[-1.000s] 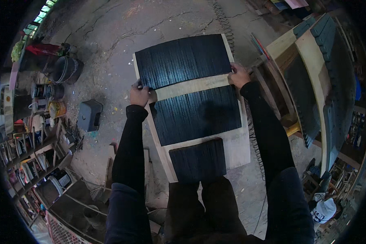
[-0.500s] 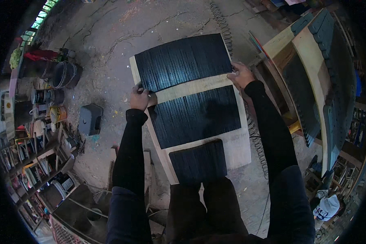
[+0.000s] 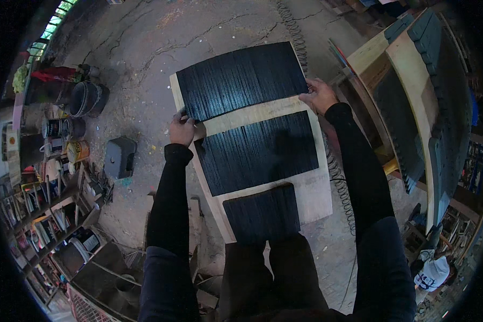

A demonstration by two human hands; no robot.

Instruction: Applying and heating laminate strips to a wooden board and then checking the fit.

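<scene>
A pale wooden board (image 3: 312,199) lies in front of me, with three black, ribbed panels on it. The far black panel (image 3: 241,80) is the widest, and a strip of bare wood separates it from the middle black panel (image 3: 258,153). Nearest my legs is a smaller black panel (image 3: 262,213). My left hand (image 3: 182,129) is closed at the far panel's near left corner, fingertips on its edge. At the opposite near corner, my right hand (image 3: 320,96) pinches the right edge between thumb and fingers. What lies under the panels is hidden.
Tall wood-framed pieces with dark scalloped strips (image 3: 429,107) stand at the right. A coiled hose (image 3: 342,196) runs along the board's right side. Leftward are a grey plastic stool (image 3: 119,157), a black bucket (image 3: 87,100) and a cluttered shelf (image 3: 48,206). The concrete floor is cracked.
Both hands keep their places at the far panel's near corners. My right hand has shifted very slightly away from me; the panels keep their arrangement on the board.
</scene>
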